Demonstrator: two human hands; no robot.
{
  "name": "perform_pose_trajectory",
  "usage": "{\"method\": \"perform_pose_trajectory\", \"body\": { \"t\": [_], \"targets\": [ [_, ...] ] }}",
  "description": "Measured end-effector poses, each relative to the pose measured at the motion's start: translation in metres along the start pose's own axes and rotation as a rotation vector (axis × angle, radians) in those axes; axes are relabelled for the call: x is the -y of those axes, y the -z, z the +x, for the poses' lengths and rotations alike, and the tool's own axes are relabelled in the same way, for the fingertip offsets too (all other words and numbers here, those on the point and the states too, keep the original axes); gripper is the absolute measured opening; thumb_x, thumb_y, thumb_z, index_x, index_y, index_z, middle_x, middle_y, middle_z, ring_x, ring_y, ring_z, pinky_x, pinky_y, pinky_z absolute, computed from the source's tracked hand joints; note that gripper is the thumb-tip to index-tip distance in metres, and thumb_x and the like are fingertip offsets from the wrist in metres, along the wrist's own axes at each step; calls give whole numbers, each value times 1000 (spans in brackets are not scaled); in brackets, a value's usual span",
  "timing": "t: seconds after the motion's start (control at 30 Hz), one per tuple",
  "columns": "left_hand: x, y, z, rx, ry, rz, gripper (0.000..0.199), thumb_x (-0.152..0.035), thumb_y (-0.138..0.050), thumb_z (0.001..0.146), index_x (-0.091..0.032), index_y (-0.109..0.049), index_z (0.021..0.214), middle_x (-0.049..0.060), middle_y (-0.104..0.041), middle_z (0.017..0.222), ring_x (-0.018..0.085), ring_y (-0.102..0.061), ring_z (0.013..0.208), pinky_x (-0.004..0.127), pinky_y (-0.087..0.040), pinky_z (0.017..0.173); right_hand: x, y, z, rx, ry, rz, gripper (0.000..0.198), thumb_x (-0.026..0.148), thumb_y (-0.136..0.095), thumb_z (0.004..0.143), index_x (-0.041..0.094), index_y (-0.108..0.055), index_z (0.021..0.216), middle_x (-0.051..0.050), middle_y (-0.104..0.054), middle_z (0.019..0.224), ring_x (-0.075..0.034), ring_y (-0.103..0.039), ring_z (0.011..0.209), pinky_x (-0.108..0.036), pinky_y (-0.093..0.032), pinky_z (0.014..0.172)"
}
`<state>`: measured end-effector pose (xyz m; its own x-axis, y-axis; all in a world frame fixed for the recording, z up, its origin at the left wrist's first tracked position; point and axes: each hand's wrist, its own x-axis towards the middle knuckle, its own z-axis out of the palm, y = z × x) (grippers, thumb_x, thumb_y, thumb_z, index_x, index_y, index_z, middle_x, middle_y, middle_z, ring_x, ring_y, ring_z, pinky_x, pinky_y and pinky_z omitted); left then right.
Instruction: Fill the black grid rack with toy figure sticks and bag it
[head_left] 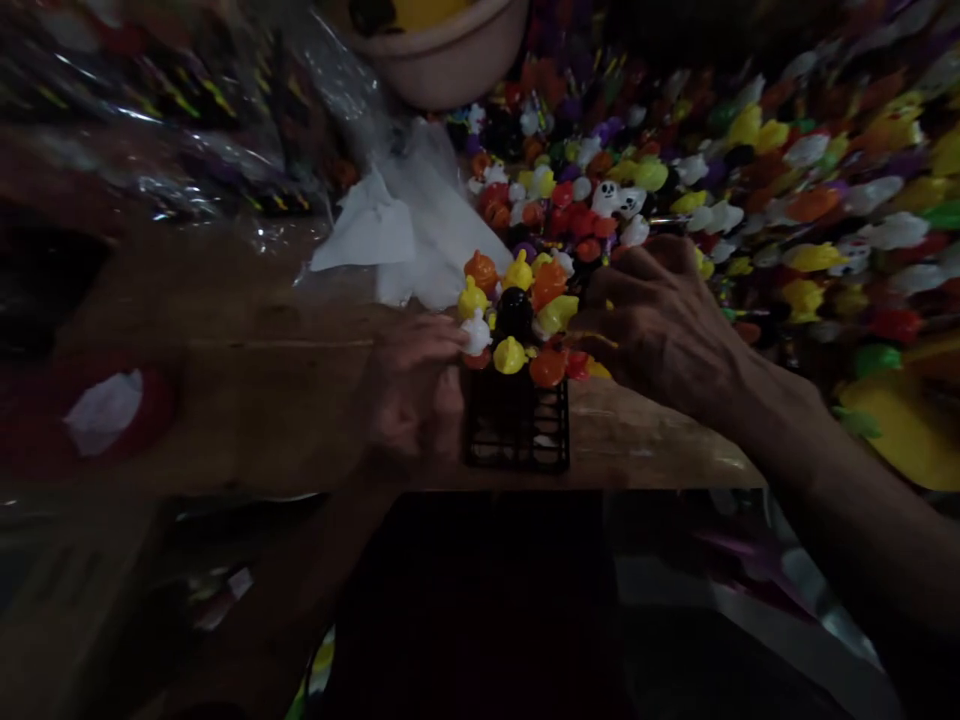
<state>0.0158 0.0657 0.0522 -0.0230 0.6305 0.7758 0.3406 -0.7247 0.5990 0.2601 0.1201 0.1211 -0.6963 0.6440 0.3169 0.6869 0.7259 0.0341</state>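
A black rack of open cells (555, 440) stands at the table's front edge. Its far part bears a cluster of small figure toppers, among them a black one (514, 312), a yellow one (509, 356), an orange one (548, 367) and a white one (475, 333). My left hand (412, 385) is beside the cluster, fingertips at the white topper; its fingers are smeared by motion. On the cluster's right, my right hand (652, 320) has its fingers curled together, closed, near a yellow-green topper (557, 316). What it holds is hidden by the hand and the dim light.
A large heap of coloured figure toppers (810, 205) fills the back right. Behind the cluster lie clear plastic and white sheets (367, 225). A pale basin (450, 65) stands at the back, a red dish (150, 400) on the left, a yellow object (911, 430) on the right.
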Motion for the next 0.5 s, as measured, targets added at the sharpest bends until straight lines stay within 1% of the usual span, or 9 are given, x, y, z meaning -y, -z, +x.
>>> {"method": "perform_pose_trajectory", "body": {
  "t": [0.07,0.1,0.13,0.2,0.23,0.27,0.33,0.4,0.5],
  "targets": [
    [8,3,-7,-88,141,-51,25,-28,-61,93,-25,-60,118,5,-67,112,24,-65,110,46,-52,101,-1,17,0,-3,33,-10,27,39,-47,98,28,-71,97,-7,-65,90,-30,-58,93,-59,-45,92],
    [12,3,-11,-88,186,-58,31,-32,-62,93,-25,-58,124,7,-66,118,24,-64,112,46,-52,101,0,25,-2,-35,-1,4,29,43,-45,100,29,-70,104,-8,-66,96,-30,-59,95,-58,-46,91],
    [15,3,-16,-58,215,-41,39,-37,-61,94,-25,-54,130,9,-64,124,24,-62,116,45,-52,102,2,31,-6,-97,-77,26,30,45,-43,101,32,-68,108,-7,-66,102,-30,-61,97,-56,-48,91],
    [19,2,-23,63,234,49,60,-50,-59,94,-23,-41,144,14,-54,142,27,-56,128,45,-49,107,10,31,-22,-248,-302,91,29,46,-40,102,40,-67,110,-4,-66,106,-26,-64,100,-50,-51,89],
    [21,2,-25,132,228,112,73,-58,-58,93,-21,-32,150,17,-46,150,29,-50,135,46,-47,110,15,26,-33,-317,-414,125,28,45,-39,103,42,-67,108,-3,-67,104,-24,-66,98,-48,-52,86],
    [22,2,-25,192,209,174,84,-65,-57,91,-20,-24,154,20,-38,155,31,-44,142,48,-44,114,20,16,-45,-354,-499,163,27,44,-41,103,41,-67,105,-2,-68,98,-23,-68,91,-45,-54,80],
    [22,2,-19,270,125,281,98,-74,-57,86,-19,-17,156,21,-27,162,35,-30,151,53,-35,120,31,-10,-67,-334,-579,285,17,43,-52,99,35,-67,99,-2,-70,85,-20,-68,74,-38,-56,67],
    [22,0,-6,342,-2,363,97,-74,-62,82,-22,-25,155,19,-26,163,38,-20,154,58,-28,122,42,-37,-80,-307,-621,400,14,41,-61,94,28,-66,97,-2,-71,78,-18,-67,65,-33,-55,59],
    [22,-12,18,487,-156,468,79,-65,-71,81,-25,-47,144,14,-36,161,41,-19,154,59,-28,121,53,-61,-80,-324,-662,488,21,39,-67,90,22,-63,102,-2,-70,77,-17,-67,62,-30,-55,57]
  ]
}}
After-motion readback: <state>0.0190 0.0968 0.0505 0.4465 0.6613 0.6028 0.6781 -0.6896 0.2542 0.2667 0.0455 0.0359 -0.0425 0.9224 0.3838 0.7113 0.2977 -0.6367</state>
